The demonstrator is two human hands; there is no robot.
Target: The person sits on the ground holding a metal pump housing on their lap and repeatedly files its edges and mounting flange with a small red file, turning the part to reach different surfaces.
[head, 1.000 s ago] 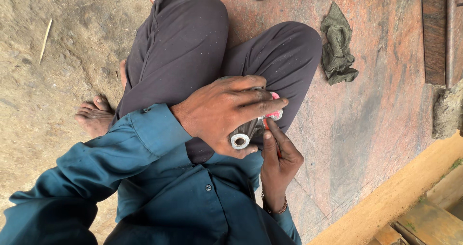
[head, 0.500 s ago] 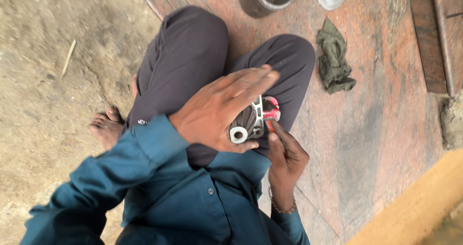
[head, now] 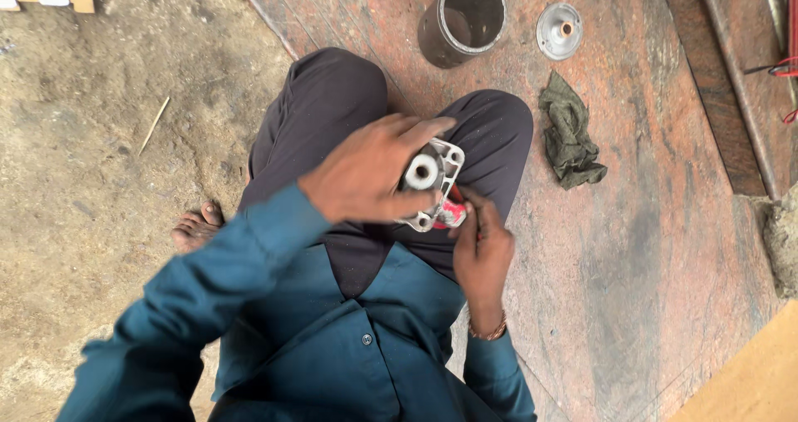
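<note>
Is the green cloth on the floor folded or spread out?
Neither neatly: the green cloth lies crumpled in a loose heap on the reddish stone floor, with irregular creases, right of the person's knee.

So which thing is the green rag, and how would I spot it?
Start at the reddish stone slab the person sits on. Right of their bent knee lies the rag, a crumpled dull-green cloth, below the small round metal cap. It is the only soft, floppy thing there; the dark cylinder and cap are hard metal.

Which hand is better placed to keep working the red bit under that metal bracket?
Right, most likely. The right hand already has its fingertips at the red piece on the lower edge of the metal bracket. The left hand is wrapped over the bracket, steadying it above the lap.
</note>
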